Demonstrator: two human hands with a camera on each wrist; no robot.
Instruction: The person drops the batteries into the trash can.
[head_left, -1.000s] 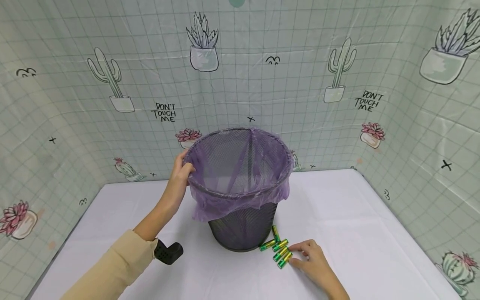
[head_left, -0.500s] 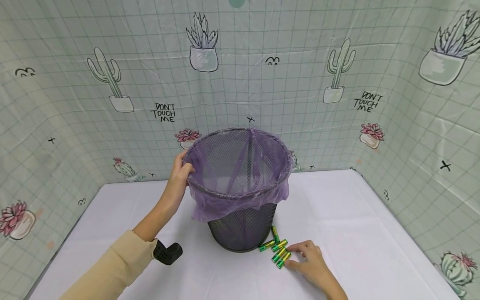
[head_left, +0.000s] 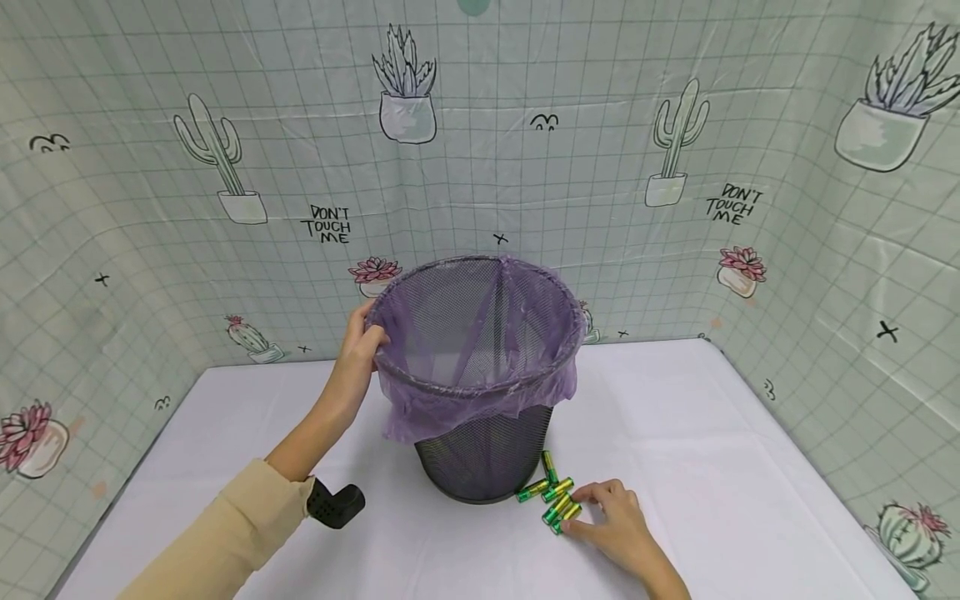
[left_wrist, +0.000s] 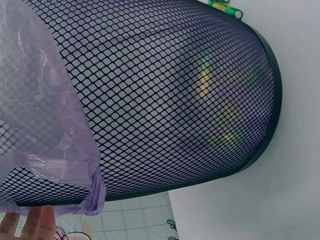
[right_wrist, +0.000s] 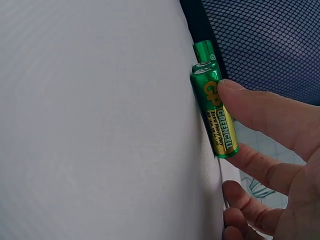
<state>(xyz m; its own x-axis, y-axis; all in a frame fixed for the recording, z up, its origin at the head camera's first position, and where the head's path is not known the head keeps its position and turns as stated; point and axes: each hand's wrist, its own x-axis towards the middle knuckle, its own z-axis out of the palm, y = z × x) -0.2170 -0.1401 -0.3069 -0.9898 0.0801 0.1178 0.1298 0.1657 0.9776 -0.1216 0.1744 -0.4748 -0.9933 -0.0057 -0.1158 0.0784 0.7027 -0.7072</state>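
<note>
A black mesh waste bin (head_left: 483,458) stands on the table, lined with a purple bag (head_left: 450,417) folded over its rim. My left hand (head_left: 358,358) grips the bin's left rim through the bag, thumb on the near side. Just right of the bin's base lie several green-and-yellow batteries (head_left: 558,490). My right hand (head_left: 618,527) is at the nearest battery (right_wrist: 215,112), pinching it between thumb and index finger; its other fingers are loosely bent. Through the mesh, in the left wrist view, blurred green-yellow shapes (left_wrist: 204,80) show low in the bin.
A white cloth covers the table (head_left: 675,433). Patterned curtain (head_left: 480,192) with cactus drawings encloses the back and both sides. A black strap-like device (head_left: 337,506) sits at my left wrist by the beige sleeve (head_left: 240,525).
My right hand has shifted slightly left, its thumb coming onto the nearest battery. The left hand and the bin have stayed in place.
</note>
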